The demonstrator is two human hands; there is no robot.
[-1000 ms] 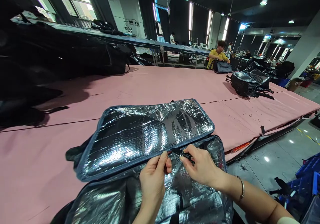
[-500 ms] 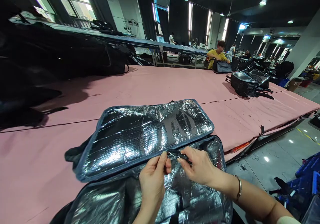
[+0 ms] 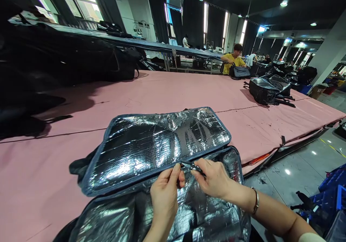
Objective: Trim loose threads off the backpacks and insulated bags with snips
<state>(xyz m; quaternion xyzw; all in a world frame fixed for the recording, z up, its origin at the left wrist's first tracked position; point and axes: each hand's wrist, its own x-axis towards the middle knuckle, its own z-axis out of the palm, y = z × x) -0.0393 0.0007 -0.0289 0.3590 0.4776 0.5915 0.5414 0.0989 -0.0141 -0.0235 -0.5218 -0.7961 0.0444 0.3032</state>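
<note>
In front of me lies an insulated bag (image 3: 113, 216) with a silvery foil lining. Its foil-lined lid (image 3: 146, 141), edged in dark blue binding, is folded back flat on the table. My right hand (image 3: 214, 180) is closed around small thread snips (image 3: 187, 165), whose blades point left at the seam between lid and body. Just left of the blade tips, my left hand (image 3: 164, 193) pinches at the binding. What lies between its fingertips is too small to make out. A dark strap (image 3: 77, 166) sticks out at the lid's left end.
Pink sheeting covers the table (image 3: 162, 90). Large black bags (image 3: 81, 54) are heaped at the left. Another foil-lined bag (image 3: 270, 88) sits at the right, near a person in yellow (image 3: 234, 61) handling a bag. Blue crates (image 3: 331, 191) stand on the floor at right.
The snips and my right hand have shifted very slightly, with the blades showing a little more clearly. My left hand stays in place. The person in yellow has leaned slightly left.
</note>
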